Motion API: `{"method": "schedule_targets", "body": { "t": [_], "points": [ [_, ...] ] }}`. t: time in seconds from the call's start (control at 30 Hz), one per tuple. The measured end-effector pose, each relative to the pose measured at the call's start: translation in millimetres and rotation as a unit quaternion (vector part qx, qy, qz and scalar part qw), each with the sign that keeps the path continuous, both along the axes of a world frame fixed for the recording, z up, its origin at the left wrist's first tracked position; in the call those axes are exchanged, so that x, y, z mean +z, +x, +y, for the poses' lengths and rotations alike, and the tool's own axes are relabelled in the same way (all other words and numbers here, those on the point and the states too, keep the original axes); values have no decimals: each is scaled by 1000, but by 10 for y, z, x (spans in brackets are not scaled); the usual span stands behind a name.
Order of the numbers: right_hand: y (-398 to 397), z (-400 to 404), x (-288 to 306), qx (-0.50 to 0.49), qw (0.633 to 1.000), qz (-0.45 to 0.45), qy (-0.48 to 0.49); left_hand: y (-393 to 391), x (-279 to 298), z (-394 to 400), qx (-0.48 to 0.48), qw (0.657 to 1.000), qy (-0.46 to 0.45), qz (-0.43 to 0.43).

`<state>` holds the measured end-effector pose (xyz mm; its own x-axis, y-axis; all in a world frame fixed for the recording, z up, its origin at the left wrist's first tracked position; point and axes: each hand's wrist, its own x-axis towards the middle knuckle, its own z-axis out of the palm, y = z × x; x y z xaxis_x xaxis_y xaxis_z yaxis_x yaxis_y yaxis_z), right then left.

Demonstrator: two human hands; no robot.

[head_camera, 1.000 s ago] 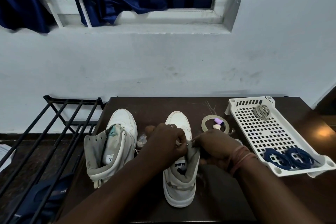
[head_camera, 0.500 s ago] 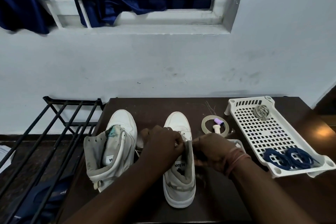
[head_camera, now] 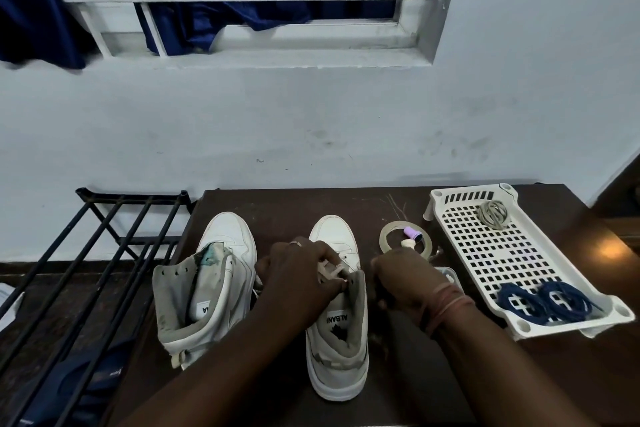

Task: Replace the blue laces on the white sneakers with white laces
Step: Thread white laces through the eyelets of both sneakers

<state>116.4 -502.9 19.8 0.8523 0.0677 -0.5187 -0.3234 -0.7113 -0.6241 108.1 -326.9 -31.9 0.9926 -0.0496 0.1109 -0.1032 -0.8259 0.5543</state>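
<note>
Head view: your left hand (head_camera: 304, 274) is pinching the white lace (head_camera: 333, 272) on the right sneaker (head_camera: 337, 319), toe pointing away along the desk (head_camera: 284, 208), while your right hand (head_camera: 403, 279), its grip hidden, has dropped beside the collar.

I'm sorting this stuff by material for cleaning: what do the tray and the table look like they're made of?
The tray looks like white moulded plastic: a regular grid of square holes, rounded corner sockets, a dull smooth finish. The table seems to be dark brown wood or a wood laminate, semi-glossy: it mirrors a warm light at the right and shows fine pale scratches.
</note>
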Motion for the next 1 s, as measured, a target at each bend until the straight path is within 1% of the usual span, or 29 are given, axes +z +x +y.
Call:
{"method": "schedule_targets", "body": {
  "t": [0.03, 0.07, 0.1, 0.13, 0.17, 0.27, 0.4, 0.5, 0.67, 0.8, 0.87, 1.0],
  "points": [
    [4, -31, -6, -32, 998, -4, 52, -14, 12, 9, 10, 1000, 8, 3],
    [13, -63, -11, -52, 995, -8, 80, -34, 30, 15, 17, 1000, 7, 4],
    [-7, -58, -27, -110, 983, 31, 142, -39, 27, 18, 24, 1000, 1, 8],
    [-38, -39, -20, -149, 971, 49, 181, -45, 26, 17, 29, 1000, -5, 9],
    [-57, -25, -53, -158, 968, 49, 190, -43, 16, 9, 28, 1000, -11, 8],
    [-109, 65, -92, -134, 974, 28, 183, 13, -57, -16, -4, 1000, -27, 0],
    [-102, 79, -108, -109, 983, 8, 145, 37, -70, -13, -12, 1000, -16, 0],
    [-111, 62, -54, -109, 981, 6, 158, 30, -25, -7, -43, 999, -8, 11],
    [-114, 70, -39, -106, 981, -24, 161, 43, -106, -32, -36, 999, 1, 2],
    [-119, 46, -29, -78, 986, -50, 142, 59, -84, -34, -38, 999, -24, 2],
    [-87, 51, -87, -70, 988, -67, 123, 56, -59, -37, -48, 997, -53, 17],
    [-83, 61, -181, -65, 991, -73, 88, 57, -90, -33, -42, 995, -92, 8]
  ]
}}
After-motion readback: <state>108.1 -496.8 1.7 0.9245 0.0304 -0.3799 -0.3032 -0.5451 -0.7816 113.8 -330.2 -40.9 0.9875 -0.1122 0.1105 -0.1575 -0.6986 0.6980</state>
